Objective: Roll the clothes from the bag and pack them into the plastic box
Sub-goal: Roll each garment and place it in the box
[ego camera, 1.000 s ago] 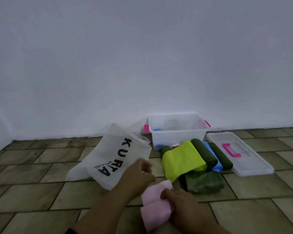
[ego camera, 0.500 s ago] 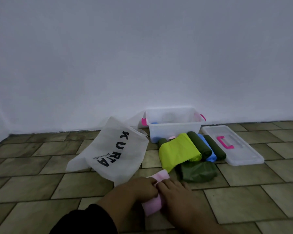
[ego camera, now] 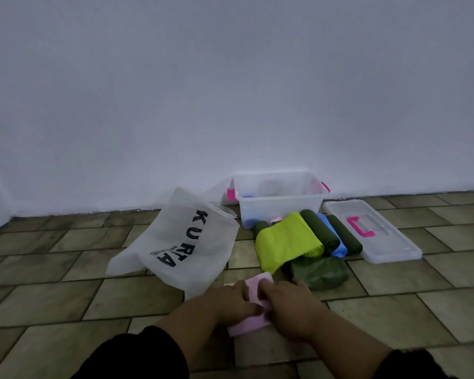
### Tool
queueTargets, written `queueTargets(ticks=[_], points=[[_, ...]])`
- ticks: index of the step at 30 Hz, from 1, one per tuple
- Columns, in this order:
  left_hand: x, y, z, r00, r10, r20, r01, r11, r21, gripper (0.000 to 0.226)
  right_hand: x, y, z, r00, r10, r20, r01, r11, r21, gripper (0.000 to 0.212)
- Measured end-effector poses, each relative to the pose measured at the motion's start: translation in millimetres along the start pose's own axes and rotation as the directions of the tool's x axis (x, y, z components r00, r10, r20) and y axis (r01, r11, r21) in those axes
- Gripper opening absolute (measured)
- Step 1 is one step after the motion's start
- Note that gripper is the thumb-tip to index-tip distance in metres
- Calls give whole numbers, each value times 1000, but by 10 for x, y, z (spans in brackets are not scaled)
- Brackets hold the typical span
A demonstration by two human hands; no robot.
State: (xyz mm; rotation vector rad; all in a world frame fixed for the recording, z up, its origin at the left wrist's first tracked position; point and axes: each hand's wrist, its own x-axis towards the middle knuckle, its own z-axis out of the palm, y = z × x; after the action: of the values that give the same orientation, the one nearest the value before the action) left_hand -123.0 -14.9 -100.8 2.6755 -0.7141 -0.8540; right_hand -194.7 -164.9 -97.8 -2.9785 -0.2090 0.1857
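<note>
Lower centre: the left hand (ego camera: 230, 300) and right hand (ego camera: 294, 306), fingers curled, both grasp a pale pink cloth (ego camera: 258, 286) lying on the brown tiled floor (ego camera: 66, 296); the hands cover its middle, so whether it is folded or rolled cannot be told.

Up and left of the hands: a white non-woven bag (ego camera: 159, 250) lying flat, printed "KURTA" in large black capitals. A smaller line of print beside it is too small to read.

Centre right: a partly rolled lime-green garment (ego camera: 283, 240), flanked at right by a dark green roll (ego camera: 319, 229), a blue roll (ego camera: 337, 246) and a second dark green roll (ego camera: 345, 236), all touching. A crumpled dark green garment (ego camera: 319, 272) lies just below them, close to the right hand.

Behind the rolls, against the white wall (ego camera: 230, 91): the clear plastic box (ego camera: 278, 207) with pink clips, a blue item (ego camera: 247, 196) inside. At its right lies the clear lid (ego camera: 389, 247) with its pink handle (ego camera: 358, 227).
</note>
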Motion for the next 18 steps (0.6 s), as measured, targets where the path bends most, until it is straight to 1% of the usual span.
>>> queueTargets(ticks=[2,4,6,7,9,10,11,12,13,14,15,16,17,18], points=[[4,-24,-4,1000,15,11,-16,999,48,66,51,25,-49,999,6,46,-7,1000,23,30],[20,-20,-30,1000,21,1,-21,991,130,64,91,27,-69,998,-7,62,6,1000,12,31],[40,24,-79,999,38,-15,-33,973,230,59,97,14,-26,999,-45,0,45,999,-15,36],[47,49,-101,999,48,-22,-41,964,263,58,85,4,20,996,-73,-41,72,997,-23,43],[52,93,-139,999,45,-18,-39,959,282,56,61,-20,106,990,-111,-84,109,993,-36,60],[47,103,-148,999,29,-18,-22,958,287,58,55,-23,136,990,-113,-88,108,992,-61,64],[44,104,-149,999,8,-41,4,956,292,60,56,-23,148,990,-104,-92,95,991,-91,63],[31,96,-136,995,-8,-101,36,959,282,63,61,-18,152,990,-93,-105,81,991,-109,58],[14,87,-103,979,-9,-202,61,966,251,65,69,-13,145,988,-85,-131,70,991,-112,50],[-9,73,-53,946,-9,-323,76,978,195,64,81,-8,136,985,-76,-153,61,993,-102,41],[-26,71,1,898,-25,-439,76,992,98,62,89,-11,118,986,-60,-158,48,996,-81,34],[-55,73,71,852,-89,-515,77,996,-44,60,99,-16,103,989,-27,-144,21,999,-45,31],[-46,112,118,824,-194,-533,96,974,-207,61,109,-18,85,994,20,-111,-20,1000,2,31],[-30,154,171,814,-321,-484,134,915,-380,64,123,-12,69,996,72,-61,-68,996,58,32]])
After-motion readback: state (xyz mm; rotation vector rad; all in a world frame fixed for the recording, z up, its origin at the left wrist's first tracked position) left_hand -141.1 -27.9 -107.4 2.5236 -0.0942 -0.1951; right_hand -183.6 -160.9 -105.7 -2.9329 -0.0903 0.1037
